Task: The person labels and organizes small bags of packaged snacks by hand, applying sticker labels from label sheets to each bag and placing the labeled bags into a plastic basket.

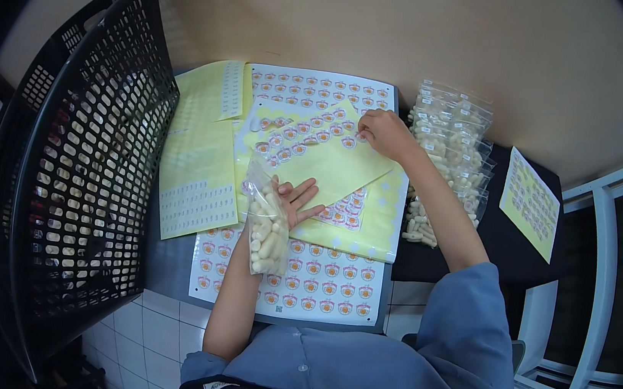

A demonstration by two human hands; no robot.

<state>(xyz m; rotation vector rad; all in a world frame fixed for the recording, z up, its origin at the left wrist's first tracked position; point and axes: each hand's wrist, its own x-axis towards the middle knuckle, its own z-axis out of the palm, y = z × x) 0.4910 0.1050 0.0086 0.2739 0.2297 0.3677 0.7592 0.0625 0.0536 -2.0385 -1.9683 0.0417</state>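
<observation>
A clear plastic bag (pixel 269 232) of pale, finger-shaped pieces lies against the palm and wrist of my left hand (pixel 297 202). That hand supports it at the thumb side, palm up, the other fingers spread. My right hand (pixel 383 135) pinches at the right end of the rows of round stickers on a yellow backing sheet (pixel 338 167). The pinched sticker is mostly covered by my fingertips. The sheet lies at a slant over other sticker sheets.
A tall black plastic basket (pixel 94 147) stands at the left. Yellow sheets with small labels (pixel 200 159) lie beside it. Filled, labelled bags (pixel 446 156) are stacked at the right, near another sticker sheet (pixel 532 200). A large printed sheet (pixel 291 307) covers the table's front.
</observation>
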